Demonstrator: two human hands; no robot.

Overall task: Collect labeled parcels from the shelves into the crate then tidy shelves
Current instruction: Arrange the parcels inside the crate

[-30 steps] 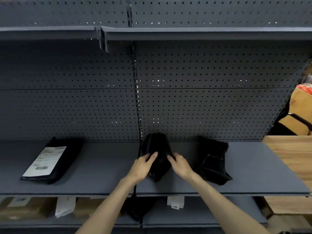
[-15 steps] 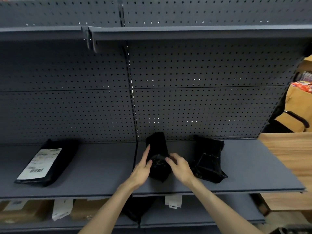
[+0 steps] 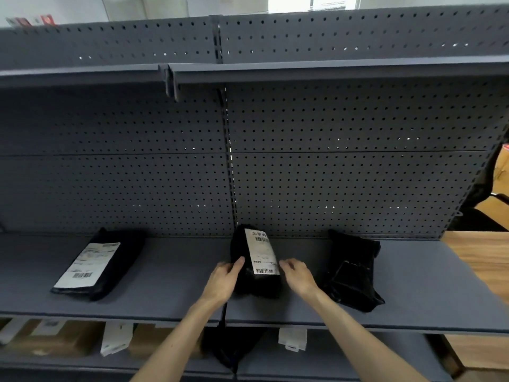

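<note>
Turned over since half a second earlier, the middle parcel showed its label on the shelf; left hand gripped it, right hand hovered relaxed. Checking stage; next, lifting it toward the unseen crate.

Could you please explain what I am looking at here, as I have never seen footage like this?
There is no machine: one camera worn on a person's head looks forward and down at grey shelving. The left hand and right hand flank the middle black parcel, whose white label faces up; how firm either grip is cannot be told. A labelled parcel lies to the left. A black parcel showing no label lies to the right.
</note>
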